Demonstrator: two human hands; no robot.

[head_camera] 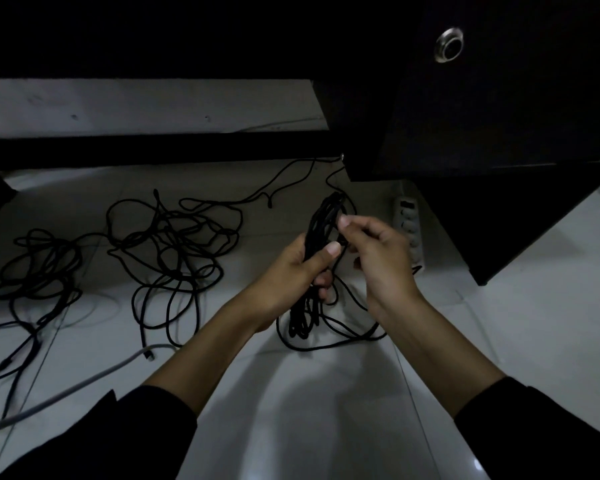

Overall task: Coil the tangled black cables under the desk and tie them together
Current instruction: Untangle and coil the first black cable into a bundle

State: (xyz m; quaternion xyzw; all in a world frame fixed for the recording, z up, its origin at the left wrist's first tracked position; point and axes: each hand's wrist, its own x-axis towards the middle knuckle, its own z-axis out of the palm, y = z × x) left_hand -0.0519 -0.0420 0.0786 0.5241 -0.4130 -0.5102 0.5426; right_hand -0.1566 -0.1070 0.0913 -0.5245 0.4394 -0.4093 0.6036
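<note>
Left hand point(293, 268) gripped coiled black cable bundle point(321, 221) at frame centre, thumb across strands. Right hand point(378, 254) pinched strand beside bundle top. Bundle loops point(303, 322) hung to white tiled floor point(326, 410). Tangled black cables point(174, 244) lay left of centre. White power strip point(409, 226) sat right of hands, beside black cabinet point(482, 116).
</note>
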